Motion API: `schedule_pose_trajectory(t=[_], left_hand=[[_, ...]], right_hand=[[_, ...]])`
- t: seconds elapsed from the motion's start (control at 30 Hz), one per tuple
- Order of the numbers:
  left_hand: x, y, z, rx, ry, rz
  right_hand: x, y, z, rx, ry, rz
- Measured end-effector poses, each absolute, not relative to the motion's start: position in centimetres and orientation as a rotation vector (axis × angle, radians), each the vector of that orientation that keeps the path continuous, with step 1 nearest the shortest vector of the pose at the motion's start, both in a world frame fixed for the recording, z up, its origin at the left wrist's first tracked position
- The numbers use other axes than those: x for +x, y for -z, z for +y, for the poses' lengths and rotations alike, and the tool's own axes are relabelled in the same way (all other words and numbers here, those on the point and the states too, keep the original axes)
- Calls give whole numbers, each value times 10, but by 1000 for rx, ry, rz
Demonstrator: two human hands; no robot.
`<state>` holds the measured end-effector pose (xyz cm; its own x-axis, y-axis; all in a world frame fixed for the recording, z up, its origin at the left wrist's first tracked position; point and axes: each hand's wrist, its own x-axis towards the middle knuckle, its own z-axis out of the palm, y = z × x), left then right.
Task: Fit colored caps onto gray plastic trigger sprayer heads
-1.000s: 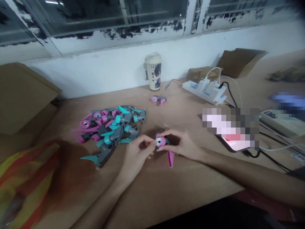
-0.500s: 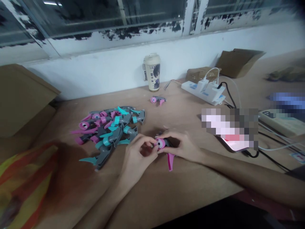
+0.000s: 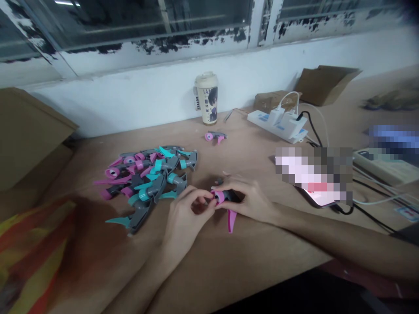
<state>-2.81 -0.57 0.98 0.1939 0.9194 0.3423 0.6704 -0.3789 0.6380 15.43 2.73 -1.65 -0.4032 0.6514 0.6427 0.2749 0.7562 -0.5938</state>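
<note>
My right hand (image 3: 250, 198) grips a grey spray-trigger head with a pink nozzle and pink lever (image 3: 225, 203) just above the wooden table (image 3: 262, 248). My left hand (image 3: 186, 213) pinches the pink nozzle end with thumb and forefinger. To the left lies a pile of several grey trigger heads with pink or teal parts (image 3: 147, 179). One more pink-and-grey trigger head (image 3: 214, 136) lies alone farther back.
A lidded paper cup (image 3: 206, 98) stands by the white wall. A white power strip with plugs and cables (image 3: 278, 122) sits at the back right, beside cardboard boxes (image 3: 324, 78). Another cardboard box (image 3: 29, 131) is at the left, a striped bag (image 3: 29, 248) below it.
My left fingers have closed onto the nozzle, which has turned so its round face no longer shows. The view has shifted slightly.
</note>
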Motion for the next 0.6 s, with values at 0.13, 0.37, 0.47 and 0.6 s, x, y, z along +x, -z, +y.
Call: schedule_pose_trajectory(t=[0.13,0.37,0.47,0.6], left_hand=[[-26,-7,-7,2124,-1029,1518],[-24,-8,-10,2119,-1125,1417],[-24,-8,-9,2106,-1105,1394],[-23,-7,-9,2064,-1064,1480]], right_hand=[[153,16,27,-689,-526,-1989],[153,17,26,-703,-592,-1981],[153,18,25,-719,-602,-1972],[153,19,26,-731,-555,-1958]])
